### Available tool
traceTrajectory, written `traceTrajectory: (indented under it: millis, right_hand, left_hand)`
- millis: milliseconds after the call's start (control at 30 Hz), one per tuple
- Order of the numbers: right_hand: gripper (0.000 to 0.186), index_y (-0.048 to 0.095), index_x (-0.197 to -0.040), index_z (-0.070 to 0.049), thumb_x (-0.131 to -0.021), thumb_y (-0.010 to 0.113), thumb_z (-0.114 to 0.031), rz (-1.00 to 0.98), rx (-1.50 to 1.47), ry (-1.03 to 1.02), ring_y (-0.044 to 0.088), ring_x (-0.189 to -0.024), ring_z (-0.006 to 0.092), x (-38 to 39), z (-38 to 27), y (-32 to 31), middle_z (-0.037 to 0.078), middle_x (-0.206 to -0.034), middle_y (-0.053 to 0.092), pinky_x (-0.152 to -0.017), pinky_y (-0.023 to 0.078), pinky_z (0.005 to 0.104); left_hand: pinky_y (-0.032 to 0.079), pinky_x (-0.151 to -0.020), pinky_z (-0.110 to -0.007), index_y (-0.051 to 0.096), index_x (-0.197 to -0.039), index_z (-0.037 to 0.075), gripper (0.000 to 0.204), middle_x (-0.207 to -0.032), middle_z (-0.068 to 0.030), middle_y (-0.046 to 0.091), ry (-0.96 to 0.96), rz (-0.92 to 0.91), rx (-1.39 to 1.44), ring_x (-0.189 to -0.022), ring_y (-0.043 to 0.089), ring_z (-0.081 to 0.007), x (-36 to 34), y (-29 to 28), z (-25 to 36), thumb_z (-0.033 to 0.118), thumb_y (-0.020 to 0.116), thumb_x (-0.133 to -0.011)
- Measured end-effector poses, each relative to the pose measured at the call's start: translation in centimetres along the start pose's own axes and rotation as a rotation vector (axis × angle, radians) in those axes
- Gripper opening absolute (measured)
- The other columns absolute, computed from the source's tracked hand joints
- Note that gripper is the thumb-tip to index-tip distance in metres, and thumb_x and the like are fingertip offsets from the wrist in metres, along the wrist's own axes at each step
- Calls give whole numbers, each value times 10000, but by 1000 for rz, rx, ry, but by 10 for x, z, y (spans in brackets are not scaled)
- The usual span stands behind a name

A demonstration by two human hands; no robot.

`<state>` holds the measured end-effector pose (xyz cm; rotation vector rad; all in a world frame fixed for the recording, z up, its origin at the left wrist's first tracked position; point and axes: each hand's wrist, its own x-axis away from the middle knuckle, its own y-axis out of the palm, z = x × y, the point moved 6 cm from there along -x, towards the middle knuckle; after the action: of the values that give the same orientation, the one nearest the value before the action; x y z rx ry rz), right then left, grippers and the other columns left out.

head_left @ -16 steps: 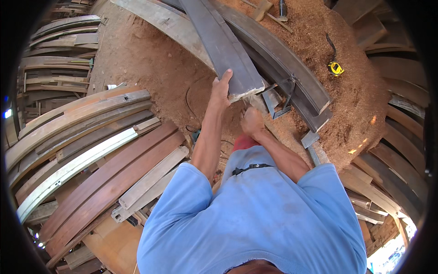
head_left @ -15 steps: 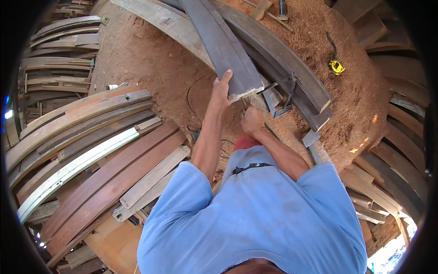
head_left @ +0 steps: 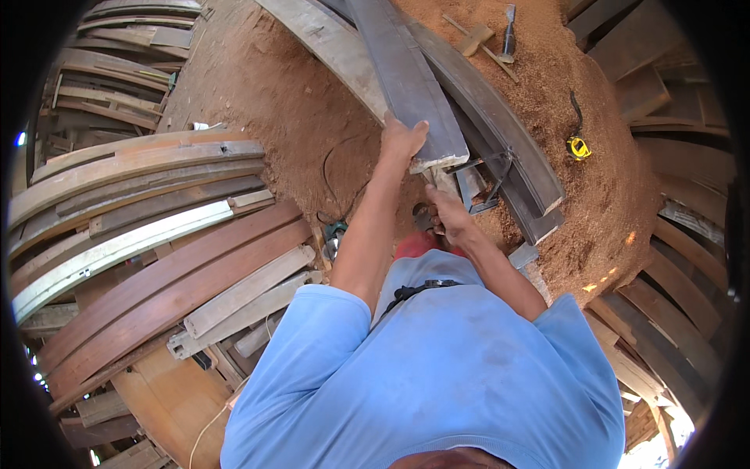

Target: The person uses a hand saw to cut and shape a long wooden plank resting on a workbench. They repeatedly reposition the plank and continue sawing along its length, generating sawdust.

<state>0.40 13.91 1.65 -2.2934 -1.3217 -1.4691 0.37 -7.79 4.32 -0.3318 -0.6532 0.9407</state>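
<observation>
1. Left hand [head_left: 402,141]: 1, raised at the end of an outstretched forearm. Its grip is closed over the near end of the grey plank, fingers curled on the top face.
2. Grey plank [head_left: 406,78]: 1, long and flat, running from the upper edge of the view down to the left hand, laid over the curved beams and overhanging them at its near end.
3. Right hand [head_left: 447,215]: 1, lower than the left, just below the plank's end. Its grip is narrow around a small dark object that cannot be identified; whether it is fully closed cannot be told.
4. Metal clamp [head_left: 484,184]: 1, dark grey, seen just beside the plank's end and above the right hand, against the curved beams.
5. Curved beams [head_left: 500,133]: at least 2 under the plank, grey and weathered, lying on sawdust [head_left: 297,102].
6. Tape measure [head_left: 579,147]: 1, yellow and black, lying on the sawdust well to the right of the plank.
7. Chisel [head_left: 508,19]: 1, near the upper edge, beside 1 wooden mallet [head_left: 476,37].
8. Stacked curved boards [head_left: 156,219]: many, brown and grey, to the left; an exact count cannot be made.
9. Blue shirt [head_left: 437,375]: 1, worn by the person, filling the lower middle.
</observation>
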Motion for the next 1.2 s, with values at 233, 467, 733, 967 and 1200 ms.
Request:
traceTrajectory:
  millis: [233,467,733,967,1200]
  right_hand:
    - [192,611,-917,-107,-978,658,-283,124,130,-52,328,-422,81,22,-22,20,-32,-637,476,-367,238,262]
    - [107,581,-999,-60,-918,648,-47,132,150,13,386,-395,116,-14,13,7,20,-679,555,-328,290,300]
    - [122,534,-922,-118,-914,653,-97,168,130,145,375,-404,104,41,-22,-11,-46,-600,387,-331,253,289]
    - [128,515,-888,-141,-985,581,-192,81,298,-18,400,-445,86,22,-29,-42,-44,-654,458,-370,299,279]
    - [218,626,-935,35,-960,596,-180,212,851,-616,631,-781,290,21,-43,-40,157,-824,635,-713,494,425]
  left_hand:
    - [429,-1106,-522,55,-1600,-47,1064,-1359,-423,517,-113,74,-217,-1273,548,-527,43,-12,53,496,669,-921]
    - [424,-1102,-533,3,-1611,-22,1126,-1405,-455,432,-168,59,-231,-1275,526,-554,42,-12,50,523,697,-912]
    - [412,-1112,-528,-65,-1614,7,1198,-1417,-453,395,-185,-15,-72,-1292,503,-560,46,21,42,522,736,-888]
    - [443,-1079,-515,-102,-1609,6,1202,-1414,-448,375,-191,-15,-86,-1276,526,-534,37,44,40,568,689,-898]
    - [472,-1056,-516,-28,-1612,5,1150,-1458,-396,395,-196,67,-98,-1283,542,-504,42,27,59,508,714,-891]
